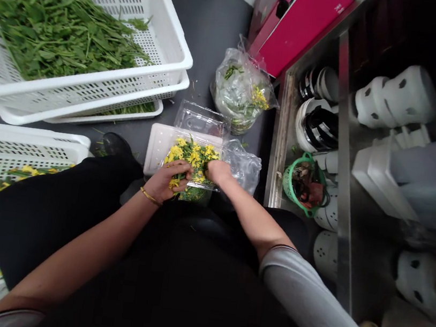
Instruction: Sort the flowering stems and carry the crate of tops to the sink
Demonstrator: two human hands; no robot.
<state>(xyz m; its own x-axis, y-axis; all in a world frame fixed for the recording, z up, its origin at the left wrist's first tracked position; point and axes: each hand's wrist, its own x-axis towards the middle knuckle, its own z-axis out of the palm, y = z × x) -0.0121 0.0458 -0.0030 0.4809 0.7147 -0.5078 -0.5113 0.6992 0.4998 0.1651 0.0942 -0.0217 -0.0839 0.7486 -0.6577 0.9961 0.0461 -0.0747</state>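
A clear plastic box (pixel 214 188) lies between my hands, with its clear lid (pixel 200 117) folded back. Yellow-flowered greens (pixel 194 154) fill it. My left hand (pixel 170 179), with a yellow band at the wrist, reaches over the left side of the box, its fingers curled on some of the flowering greens. On the right side, my right hand (pixel 218 172) is closed at the greens; its fingertips are hidden among the stems. Beneath the box is a pale, upturned tray or crate (pixel 156 144). More greens (pixel 194 195) show below the box's near edge.
Stacked white crates (pixel 173 22) at upper left hold leafy greens (pixel 74 35). Another crate (pixel 78 144) at left holds yellow flowers. A filled plastic bag (pixel 240 91), a crumpled bag (pixel 244 164), a pink box (pixel 302 29) and a metal shelf (pixel 341 213) with dishes and a green basket (pixel 294 196) stand right.
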